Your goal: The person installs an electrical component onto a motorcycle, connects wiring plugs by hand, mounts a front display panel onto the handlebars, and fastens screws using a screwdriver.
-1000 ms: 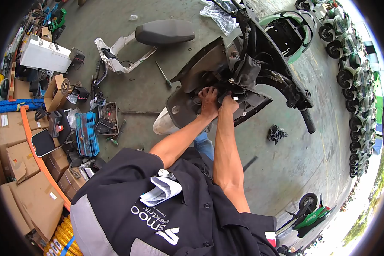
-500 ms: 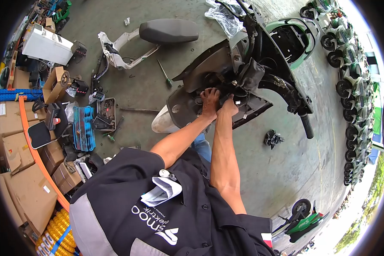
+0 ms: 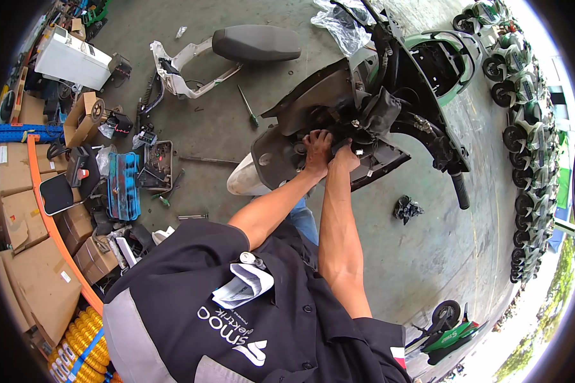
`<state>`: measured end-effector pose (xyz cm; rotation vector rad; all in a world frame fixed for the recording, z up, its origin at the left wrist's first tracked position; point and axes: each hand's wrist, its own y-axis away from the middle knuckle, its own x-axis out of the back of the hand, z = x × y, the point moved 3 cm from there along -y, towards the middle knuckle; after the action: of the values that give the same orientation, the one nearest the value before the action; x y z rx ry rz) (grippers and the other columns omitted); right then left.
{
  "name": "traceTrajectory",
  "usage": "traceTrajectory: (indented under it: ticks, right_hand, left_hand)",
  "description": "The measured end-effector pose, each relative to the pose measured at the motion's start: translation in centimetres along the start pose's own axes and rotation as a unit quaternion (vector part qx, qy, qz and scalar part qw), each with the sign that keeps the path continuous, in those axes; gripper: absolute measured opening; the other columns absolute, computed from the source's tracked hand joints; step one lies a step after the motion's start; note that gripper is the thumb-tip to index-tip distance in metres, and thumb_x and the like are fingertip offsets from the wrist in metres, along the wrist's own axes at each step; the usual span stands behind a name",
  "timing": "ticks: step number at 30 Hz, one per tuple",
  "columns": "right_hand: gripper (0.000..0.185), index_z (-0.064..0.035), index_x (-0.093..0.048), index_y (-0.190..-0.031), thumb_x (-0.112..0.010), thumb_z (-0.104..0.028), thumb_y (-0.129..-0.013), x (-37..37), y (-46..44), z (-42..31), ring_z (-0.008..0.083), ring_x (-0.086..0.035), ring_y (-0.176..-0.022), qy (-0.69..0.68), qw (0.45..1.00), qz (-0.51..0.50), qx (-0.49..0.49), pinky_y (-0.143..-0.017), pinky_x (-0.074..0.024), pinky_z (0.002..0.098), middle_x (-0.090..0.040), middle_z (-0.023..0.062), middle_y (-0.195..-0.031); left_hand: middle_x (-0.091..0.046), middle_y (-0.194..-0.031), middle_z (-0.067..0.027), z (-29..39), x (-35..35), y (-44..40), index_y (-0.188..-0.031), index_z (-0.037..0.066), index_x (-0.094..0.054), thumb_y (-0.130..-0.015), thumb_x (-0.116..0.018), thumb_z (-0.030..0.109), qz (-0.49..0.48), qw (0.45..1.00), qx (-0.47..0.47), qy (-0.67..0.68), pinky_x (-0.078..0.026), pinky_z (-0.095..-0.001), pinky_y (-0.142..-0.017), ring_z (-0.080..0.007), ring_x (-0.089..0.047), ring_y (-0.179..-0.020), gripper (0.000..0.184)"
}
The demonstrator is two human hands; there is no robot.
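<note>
A partly dismantled scooter front with dark inner panels (image 3: 326,96) stands before me, its handlebar grip (image 3: 460,190) at the right. My left hand (image 3: 317,150) reaches into the cavity between the panels, fingers bent over dark parts. Close beside it, my right hand (image 3: 344,157) is closed at the same place; what it holds is too small and dark to make out. A small white connector (image 3: 359,152) sits just right of my right hand. Black cables and a dark cover (image 3: 381,112) lie above the hands.
On the floor are a black seat (image 3: 257,43), a white frame piece (image 3: 172,82), a screwdriver (image 3: 253,119), a blue tool tray (image 3: 122,186) and crumpled black plastic (image 3: 407,209). Cardboard boxes (image 3: 38,281) stand left; parked scooters (image 3: 517,137) line the right.
The view has shifted slightly, so the surroundings sit a little differently in frame. Both hands remain at the same spot in the scooter, with hardly any visible finger movement.
</note>
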<state>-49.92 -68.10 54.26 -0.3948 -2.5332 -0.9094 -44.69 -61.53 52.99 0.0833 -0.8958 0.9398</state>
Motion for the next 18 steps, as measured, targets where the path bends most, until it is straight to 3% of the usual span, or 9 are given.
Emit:
traceTrajectory:
  ticks: [2,3,5,6,8,11,14,16,18]
  right_hand:
    - [0.041,0.0069,-0.07,-0.11,-0.079,-0.024,-0.084,-0.5,-0.3,0.5,0.0306,-0.07,-0.086,-0.121,0.991,-0.007,0.058,-0.077,-0.0542,0.0419,-0.073,0.0197,-0.102]
    - [0.041,0.0069,-0.07,-0.11,-0.079,-0.024,-0.084,-0.3,-0.2,0.5,0.0306,-0.07,-0.086,-0.12,0.991,-0.008,0.058,-0.077,-0.0542,0.0419,-0.073,0.0197,-0.102]
    - [0.038,0.0122,-0.067,-0.109,-0.074,-0.02,-0.09,-0.5,0.0,0.6,0.0231,-0.068,-0.082,-0.181,0.982,-0.046,0.033,-0.072,-0.0551,0.0372,-0.072,0.0149,-0.103]
    - [0.038,0.0122,-0.067,-0.109,-0.074,-0.02,-0.09,-0.4,-0.1,0.5,0.0231,-0.068,-0.082,-0.179,0.982,-0.046,0.033,-0.072,-0.0551,0.0372,-0.072,0.0149,-0.103]
    - [0.049,0.0109,-0.07,-0.105,-0.081,-0.031,-0.081,-0.3,-0.5,-0.1,0.0298,-0.071,-0.084,-0.047,0.998,-0.027,-0.023,-0.075,-0.0546,0.0418,-0.073,0.0203,-0.099]
    - [0.045,0.0118,-0.069,-0.1,-0.08,-0.028,-0.082,-1.1,-2.8,0.6,0.0281,-0.07,-0.082,-0.012,1.0,0.0,-0.015,-0.071,-0.055,0.0408,-0.073,0.0188,-0.097]
    - [0.041,0.0132,-0.068,-0.094,-0.078,-0.026,-0.085,-1.0,-1.9,-0.6,0.0252,-0.068,-0.078,-0.098,0.993,-0.037,-0.047,-0.069,-0.0551,0.04,-0.072,0.0161,-0.093]
    - [0.041,0.0135,-0.068,-0.093,-0.077,-0.026,-0.088,-0.9,-1.6,-1.4,0.0248,-0.066,-0.075,-0.02,0.999,-0.02,-0.035,-0.067,-0.0548,0.0409,-0.072,0.0153,-0.092]
    - [0.046,0.0135,-0.067,-0.095,-0.077,-0.031,-0.088,-1.4,-3.2,-0.3,0.0252,-0.065,-0.078,-0.033,0.998,-0.045,-0.037,-0.069,-0.0553,0.0419,-0.072,0.0154,-0.096]
  left_hand:
    - [-0.057,-0.116,-0.0102,0.2,0.2,-0.3,-0.106,0.005,-0.058,-0.072,-0.068,0.017,0.005,1.0,0.006,0.005,-0.031,-0.0517,-0.099,-0.0324,-0.047,-0.118,0.037]
    - [-0.057,-0.116,-0.0101,0.2,0.3,-0.3,-0.106,0.005,-0.058,-0.072,-0.068,0.018,-0.003,1.0,0.006,0.004,-0.031,-0.0516,-0.099,-0.0325,-0.047,-0.118,0.037]
    - [-0.057,-0.116,-0.0101,0.2,0.6,-0.5,-0.106,0.005,-0.058,-0.072,-0.068,0.018,-0.009,1.0,0.006,0.002,-0.031,-0.0515,-0.099,-0.0325,-0.047,-0.118,0.037]
    - [-0.056,-0.116,-0.0102,0.2,0.6,-0.4,-0.107,0.005,-0.057,-0.072,-0.068,0.018,-0.012,1.0,0.005,0.0,-0.031,-0.0515,-0.099,-0.0325,-0.046,-0.118,0.039]
    - [-0.056,-0.117,-0.0102,0.4,0.7,-0.2,-0.108,0.005,-0.057,-0.072,-0.069,0.019,-0.014,1.0,0.004,0.001,-0.031,-0.0515,-0.099,-0.0326,-0.046,-0.118,0.04]
    - [-0.055,-0.117,-0.0111,0.7,0.8,-0.1,-0.11,0.004,-0.057,-0.071,-0.069,0.019,-0.011,1.0,0.014,0.006,-0.031,-0.0514,-0.1,-0.0332,-0.045,-0.119,0.043]
    - [-0.054,-0.121,-0.0128,0.7,0.8,0.1,-0.113,0.003,-0.056,-0.07,-0.071,0.023,-0.01,1.0,0.017,0.011,-0.03,-0.0529,-0.1,-0.0348,-0.043,-0.121,0.05]
    - [-0.055,-0.121,-0.013,0.8,1.2,0.4,-0.114,0.003,-0.056,-0.07,-0.07,0.025,0.0,1.0,0.019,0.002,-0.03,-0.0526,-0.1,-0.0352,-0.043,-0.121,0.051]
    - [-0.055,-0.121,-0.0131,1.0,1.8,0.5,-0.115,0.002,-0.056,-0.071,-0.068,0.027,0.011,1.0,0.023,-0.005,-0.03,-0.0524,-0.099,-0.0355,-0.044,-0.121,0.052]
